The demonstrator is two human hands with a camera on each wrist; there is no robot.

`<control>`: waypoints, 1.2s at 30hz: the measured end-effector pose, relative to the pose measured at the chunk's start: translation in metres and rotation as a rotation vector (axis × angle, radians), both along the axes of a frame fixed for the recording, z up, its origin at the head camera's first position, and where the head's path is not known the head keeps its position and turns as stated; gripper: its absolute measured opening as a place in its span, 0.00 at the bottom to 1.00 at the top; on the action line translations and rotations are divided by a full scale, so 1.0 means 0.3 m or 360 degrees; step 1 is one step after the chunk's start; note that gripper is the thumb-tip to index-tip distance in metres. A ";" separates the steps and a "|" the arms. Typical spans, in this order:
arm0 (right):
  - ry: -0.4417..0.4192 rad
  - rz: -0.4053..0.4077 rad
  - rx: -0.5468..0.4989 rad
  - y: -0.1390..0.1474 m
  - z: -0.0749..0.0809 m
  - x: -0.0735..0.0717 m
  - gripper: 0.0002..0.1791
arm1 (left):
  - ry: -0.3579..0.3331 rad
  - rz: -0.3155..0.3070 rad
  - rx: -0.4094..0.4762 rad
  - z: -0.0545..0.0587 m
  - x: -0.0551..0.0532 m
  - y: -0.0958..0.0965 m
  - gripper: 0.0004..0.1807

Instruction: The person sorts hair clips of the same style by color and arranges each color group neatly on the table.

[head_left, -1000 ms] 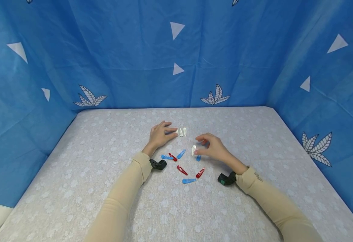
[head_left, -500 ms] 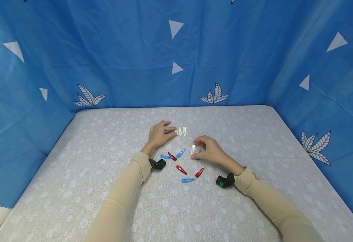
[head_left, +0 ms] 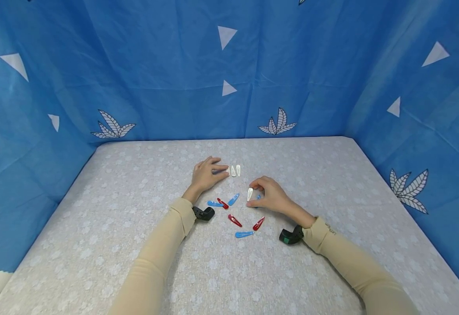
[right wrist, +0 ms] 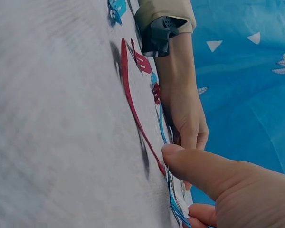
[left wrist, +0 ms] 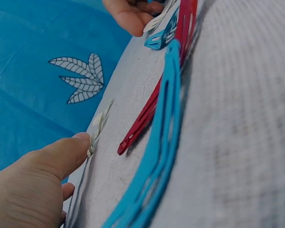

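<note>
My left hand [head_left: 204, 175] rests at the back of the table, its thumb and index finger pinching the ends of the leftmost white snap hair clip [head_left: 228, 169]. Two more white hair clips [head_left: 233, 171] lie beside it in a row. Nearer and to the right, my right hand [head_left: 271, 193] has thumb and index finger at the two ends of another white hair clip [head_left: 250, 194]. A blue hair clip [head_left: 258, 197] lies partly hidden behind those fingers. The left wrist view shows my left thumb [left wrist: 76, 152] against the white clip.
In front of the hands lie red hair clips [head_left: 235, 220] and blue hair clips [head_left: 244, 234], scattered loosely. One red clip [head_left: 222, 203] overlaps a blue clip [head_left: 215, 204] near the left wrist. The table [head_left: 312, 271] has a patterned pale cloth, with blue curtains [head_left: 166, 65] around it.
My right thumb and fingers have come in around the white hair clip, covering more of the blue one behind. My left hand stays in place; the head view has shifted slightly.
</note>
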State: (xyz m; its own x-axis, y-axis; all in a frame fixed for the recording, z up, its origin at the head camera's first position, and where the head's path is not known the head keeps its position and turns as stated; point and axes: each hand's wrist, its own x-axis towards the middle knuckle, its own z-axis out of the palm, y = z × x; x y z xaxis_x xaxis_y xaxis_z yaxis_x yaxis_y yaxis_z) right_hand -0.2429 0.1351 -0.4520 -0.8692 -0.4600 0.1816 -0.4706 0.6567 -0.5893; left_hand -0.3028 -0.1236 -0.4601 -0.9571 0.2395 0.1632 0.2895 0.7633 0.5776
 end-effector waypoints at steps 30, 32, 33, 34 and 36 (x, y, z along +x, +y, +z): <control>0.0061 -0.0009 -0.0003 -0.001 -0.004 0.004 0.23 | 0.0019 0.0002 0.0019 0.000 0.002 0.001 0.20; 0.0058 -0.0007 -0.0011 -0.001 -0.004 0.004 0.24 | 0.0016 0.0005 0.0019 0.000 0.002 0.001 0.20; 0.0054 -0.0009 -0.0013 -0.001 -0.004 0.004 0.24 | 0.0013 0.0007 0.0020 0.000 0.003 0.002 0.20; 0.0048 -0.0012 -0.0016 -0.002 -0.004 0.004 0.24 | 0.0011 0.0009 0.0020 0.000 0.003 0.002 0.20; 0.0032 -0.0021 -0.0028 -0.001 -0.002 0.004 0.24 | 0.0008 0.0013 0.0023 0.000 0.004 0.003 0.20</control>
State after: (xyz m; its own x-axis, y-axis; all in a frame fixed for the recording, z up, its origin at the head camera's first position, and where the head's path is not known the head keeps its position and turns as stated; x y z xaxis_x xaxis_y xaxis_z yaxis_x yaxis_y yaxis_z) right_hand -0.2417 0.1347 -0.4527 -0.8713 -0.4450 0.2070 -0.4738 0.6527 -0.5912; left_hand -0.3015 -0.1226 -0.4602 -0.9581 0.2293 0.1717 0.2864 0.7572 0.5870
